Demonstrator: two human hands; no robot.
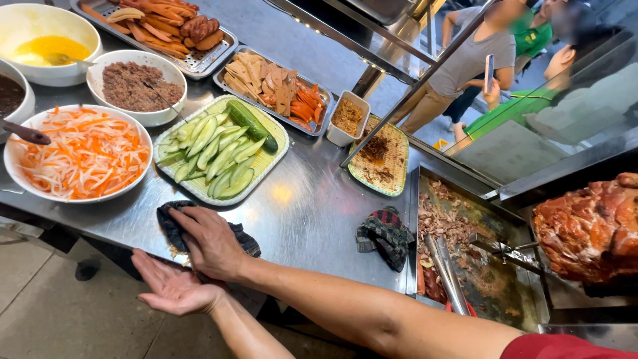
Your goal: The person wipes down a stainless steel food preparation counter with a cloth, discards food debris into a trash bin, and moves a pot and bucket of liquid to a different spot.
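Note:
My right hand [209, 242] lies on a dark cloth [167, 223] at the near edge of the steel counter [312, 213], fingers curled over it and pressing it down. My right arm reaches across from the lower right in a red sleeve. My left hand [171, 289] is held open and palm up just below the counter's edge, right under the cloth, with nothing in it. Small crumbs lie on the counter beside the cloth.
Behind the cloth stand a green tray of cucumber slices [279, 136] and a white bowl of shredded carrot and radish [13, 166]. A plaid cloth [385, 236], a griddle of chopped meat [458, 233] with tongs [446, 272] and a roast [588, 226] are right. People [475, 60] stand beyond the glass.

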